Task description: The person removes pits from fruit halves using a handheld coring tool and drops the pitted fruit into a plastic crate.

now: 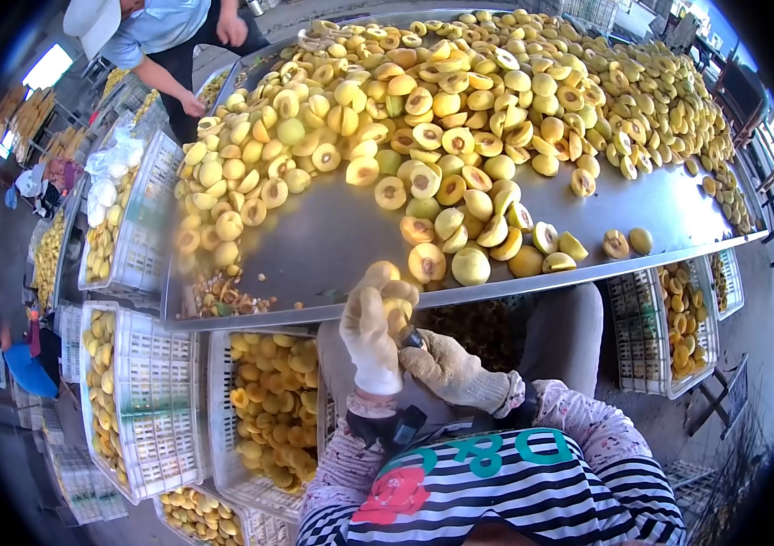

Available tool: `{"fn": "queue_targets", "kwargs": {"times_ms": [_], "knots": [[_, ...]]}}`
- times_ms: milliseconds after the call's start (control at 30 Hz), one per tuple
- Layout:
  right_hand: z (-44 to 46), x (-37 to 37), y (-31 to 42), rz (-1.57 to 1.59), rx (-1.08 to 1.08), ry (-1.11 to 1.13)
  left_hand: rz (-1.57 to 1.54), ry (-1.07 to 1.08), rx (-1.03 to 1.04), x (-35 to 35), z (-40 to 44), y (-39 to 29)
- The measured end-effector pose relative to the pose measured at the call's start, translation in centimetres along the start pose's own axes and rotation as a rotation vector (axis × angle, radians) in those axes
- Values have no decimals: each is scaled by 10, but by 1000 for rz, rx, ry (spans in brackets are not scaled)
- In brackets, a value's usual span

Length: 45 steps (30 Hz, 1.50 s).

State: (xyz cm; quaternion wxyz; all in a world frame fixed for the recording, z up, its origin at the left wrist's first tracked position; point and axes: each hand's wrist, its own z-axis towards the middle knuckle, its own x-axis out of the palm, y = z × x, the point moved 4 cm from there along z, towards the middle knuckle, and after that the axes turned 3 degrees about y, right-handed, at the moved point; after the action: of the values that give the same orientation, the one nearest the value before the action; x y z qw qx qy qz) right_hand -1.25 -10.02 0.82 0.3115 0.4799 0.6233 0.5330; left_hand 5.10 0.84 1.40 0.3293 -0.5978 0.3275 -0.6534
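Note:
My left hand, in a pale glove, is raised at the near edge of the metal table, with its fingers wrapped round a yellow fruit. Close to its right side, my right hand, also gloved, is closed on a small tool with a dark end that points at the fruit. Most of the tool is hidden in the glove. Just beyond both hands, halved fruits and a whole pale fruit lie near the table's edge.
A large heap of halved fruit covers the table's far side. Pits and scraps lie at its left corner. White crates of fruit stand left and right below the table. Another person is at the back left.

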Motion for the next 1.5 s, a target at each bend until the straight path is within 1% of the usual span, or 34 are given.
{"fn": "queue_targets", "kwargs": {"times_ms": [67,167,200,267,300,367,400,467,500,600,633,733,800,833,933,967,1067,1100,1200,1233,1267,1333,1367,1400,1433,1467,1500], "knots": [[3,-4,-12,-127,-129,-78,-10,3,-61,7,-1,-3],[0,-10,-14,51,-32,93,-80,23,-172,10,3,-4],[0,-12,-15,56,32,119,-114,33,-213,9,4,-3],[-2,-14,-19,65,158,166,-144,106,-210,11,5,-2],[-1,-16,-17,-8,60,79,-161,143,-207,12,5,-1],[1,-13,-19,-153,-133,-98,-136,119,-178,14,3,5],[0,-12,-23,-130,-131,-84,-125,107,-163,14,2,8],[0,-11,-28,-84,-129,-54,-104,160,-142,11,1,10],[0,-10,-28,12,-80,77,-93,184,-133,9,-1,10],[-6,-15,-17,-5,119,204,-100,237,-196,10,-1,6],[-6,-14,-17,-72,25,135,-86,253,-242,11,0,5],[-10,-13,-21,-104,68,87,-55,273,-387,7,1,5],[-12,-12,-30,147,186,224,-45,272,-493,2,2,9],[-14,-11,-34,277,247,289,-71,299,-483,3,4,9],[-16,-8,-29,530,319,474,-64,450,-609,4,8,5],[-12,-8,-32,499,298,475,-83,456,-636,3,11,7],[1,-4,-45,251,251,391,-290,435,-767,0,10,14],[0,-1,-37,244,267,376,-290,424,-775,0,10,11],[-7,1,-30,613,413,520,-555,365,-760,-5,7,21],[-10,0,-34,753,412,599,-597,307,-715,-3,5,21],[-14,-1,-31,818,349,647,-483,240,-617,-7,8,18],[-26,-2,-25,817,341,975,-246,107,-417,-15,12,9],[-29,-3,-22,930,342,954,-129,118,-291,-24,11,-2],[-29,-8,-29,981,362,924,222,99,-132,-29,5,-24],[-24,-15,-40,795,415,629,219,123,-54,-45,0,-35],[-22,-26,-48,606,460,332,596,98,55,-62,-3,-52],[-17,-34,-63,434,421,184,1263,142,350,-68,3,-73]]}}
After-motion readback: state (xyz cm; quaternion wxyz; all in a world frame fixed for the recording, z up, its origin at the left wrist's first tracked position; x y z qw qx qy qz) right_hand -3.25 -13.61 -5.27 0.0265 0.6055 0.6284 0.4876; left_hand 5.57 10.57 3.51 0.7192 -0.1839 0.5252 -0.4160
